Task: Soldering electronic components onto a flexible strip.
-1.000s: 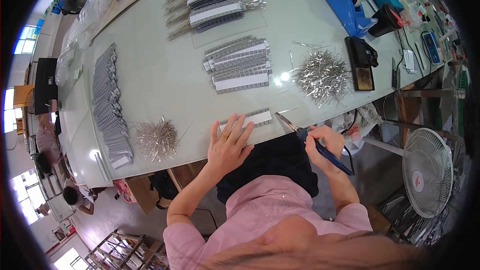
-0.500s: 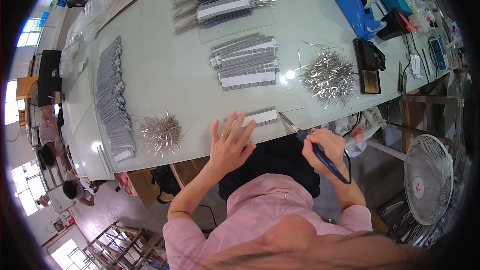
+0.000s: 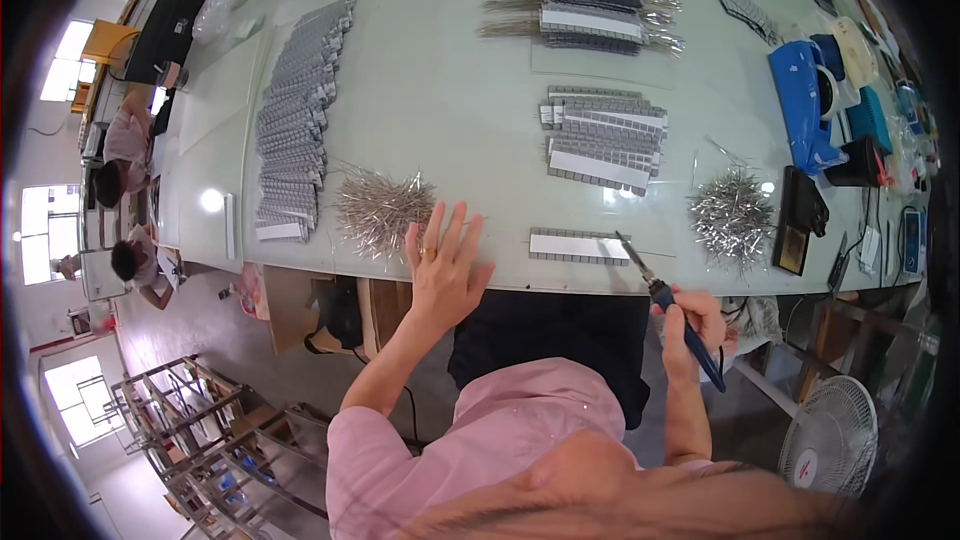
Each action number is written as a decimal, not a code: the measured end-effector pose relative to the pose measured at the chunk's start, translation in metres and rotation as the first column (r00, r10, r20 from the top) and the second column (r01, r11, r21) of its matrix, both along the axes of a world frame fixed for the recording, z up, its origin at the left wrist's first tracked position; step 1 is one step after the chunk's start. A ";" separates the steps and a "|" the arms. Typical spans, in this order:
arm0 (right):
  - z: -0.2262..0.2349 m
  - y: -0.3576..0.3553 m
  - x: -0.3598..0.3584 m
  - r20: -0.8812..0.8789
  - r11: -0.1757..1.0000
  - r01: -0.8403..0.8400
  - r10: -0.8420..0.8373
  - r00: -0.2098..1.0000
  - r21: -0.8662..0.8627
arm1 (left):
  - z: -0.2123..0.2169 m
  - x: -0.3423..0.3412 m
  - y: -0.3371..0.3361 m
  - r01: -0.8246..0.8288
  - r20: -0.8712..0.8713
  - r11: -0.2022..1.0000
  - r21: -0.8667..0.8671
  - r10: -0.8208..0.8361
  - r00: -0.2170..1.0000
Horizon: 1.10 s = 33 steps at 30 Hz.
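Note:
In my right hand [image 3: 697,322] is a soldering iron [image 3: 662,294] with a dark blue handle, its fingers closed round the grip. The metal tip points up-left, beside the right end of a grey segmented strip with a white band [image 3: 578,245] lying near the table's front edge. A thin wire sticks out past that end. My left hand [image 3: 447,270] is open, fingers spread, holding nothing visible. It lies at the right side of a bristly heap of thin metal wires [image 3: 372,208], apart from the strip.
Beyond the strip lies a pile of similar strips [image 3: 605,135]; farther back are strips with long wires [image 3: 592,25]. A long grey stack [image 3: 300,110] lies left. Rightward are another wire heap [image 3: 733,215], an iron stand [image 3: 793,230], and a blue tape dispenser [image 3: 797,100].
The view has turned to the left. My left hand has come off the strip and moved left to the wire heap. My right hand still holds the soldering iron near the strip's right end.

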State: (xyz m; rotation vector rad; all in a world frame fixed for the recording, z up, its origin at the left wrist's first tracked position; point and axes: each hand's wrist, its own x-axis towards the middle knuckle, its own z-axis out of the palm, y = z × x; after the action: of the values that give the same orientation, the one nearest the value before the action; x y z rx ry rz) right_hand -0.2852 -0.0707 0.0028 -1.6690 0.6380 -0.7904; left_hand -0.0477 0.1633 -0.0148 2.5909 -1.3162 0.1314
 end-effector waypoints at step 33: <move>0.029 0.038 0.081 -0.252 0.907 -0.328 0.264 0.931 -0.264 | -0.003 -0.001 -0.007 0.275 -0.069 0.958 -0.080 -0.281 0.957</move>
State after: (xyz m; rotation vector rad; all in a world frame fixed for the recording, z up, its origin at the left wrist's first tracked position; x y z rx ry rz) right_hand -0.2040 -0.0328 0.0319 -2.0928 0.4017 -0.5086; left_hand -0.0491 0.1559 -0.0178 2.2997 -1.5988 0.0243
